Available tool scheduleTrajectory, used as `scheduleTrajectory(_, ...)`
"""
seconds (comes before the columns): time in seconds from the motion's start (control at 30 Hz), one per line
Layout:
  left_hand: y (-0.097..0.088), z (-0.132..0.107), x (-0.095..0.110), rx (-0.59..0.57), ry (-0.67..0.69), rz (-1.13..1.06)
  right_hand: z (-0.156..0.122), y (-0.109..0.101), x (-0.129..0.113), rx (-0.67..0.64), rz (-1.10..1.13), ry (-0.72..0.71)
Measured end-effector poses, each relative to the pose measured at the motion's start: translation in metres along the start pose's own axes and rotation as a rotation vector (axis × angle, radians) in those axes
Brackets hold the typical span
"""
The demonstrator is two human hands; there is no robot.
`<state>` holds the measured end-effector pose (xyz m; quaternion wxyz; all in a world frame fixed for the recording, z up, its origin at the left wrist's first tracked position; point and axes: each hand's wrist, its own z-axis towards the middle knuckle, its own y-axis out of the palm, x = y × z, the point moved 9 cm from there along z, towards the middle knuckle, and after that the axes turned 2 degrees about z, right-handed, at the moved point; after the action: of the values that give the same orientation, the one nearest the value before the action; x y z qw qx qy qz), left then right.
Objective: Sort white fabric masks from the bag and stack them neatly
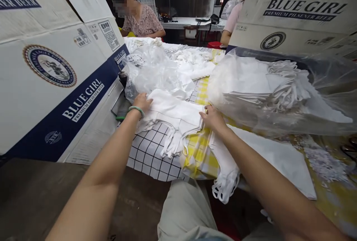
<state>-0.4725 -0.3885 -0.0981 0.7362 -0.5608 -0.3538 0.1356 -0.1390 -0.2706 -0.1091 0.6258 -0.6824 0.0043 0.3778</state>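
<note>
A stack of white cloth pieces with narrow looped straps (178,112) lies in front of me, its straps hanging toward the table's near edge. My left hand (142,102), with a pale green bangle at the wrist, grips the stack's far left side, fingers bent and partly hidden. At the right edge, my right hand (214,118) pinches the cloth between thumb and fingers. Under my right forearm, another white piece with loops (226,166) hangs over the table edge. A crumpled clear plastic bag (156,71) touches the far side of the stack.
Printed cardboard boxes (67,66) rise at left, with another carton (295,14) at back right. An open plastic bag (329,84) at right holds stacked white cloth (251,77). White scraps (326,163) lie at far right. A person (143,21) sits across the table.
</note>
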Motion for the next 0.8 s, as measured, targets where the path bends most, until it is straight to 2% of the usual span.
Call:
scheduleTrajectory(0.1,0.009,0.004,-0.004,-0.016,-0.011,-0.006,0.015,0.018,0.0,-0.02,-0.064,0.08)
scheduleTrajectory(0.2,0.009,0.008,-0.001,0.018,-0.016,-0.008,0.014,0.021,-0.002,-0.007,-0.092,0.07)
scheduleTrajectory(0.43,0.0,0.013,0.015,0.221,0.119,0.092,0.009,0.017,-0.016,0.109,-0.008,-0.02)
scheduleTrajectory(0.57,0.009,0.014,0.024,0.162,0.158,0.096,0.019,0.029,-0.005,0.036,0.074,0.128)
scheduleTrajectory(0.63,0.008,0.016,0.025,0.137,0.144,0.039,0.022,0.032,-0.002,0.008,0.078,0.175)
scheduleTrajectory(0.7,-0.001,0.015,0.022,0.157,0.105,-0.07,0.022,0.028,-0.005,0.026,0.115,0.151)
scheduleTrajectory(0.8,-0.023,0.009,0.013,0.203,0.056,-0.383,0.013,0.01,-0.013,0.125,0.345,0.057)
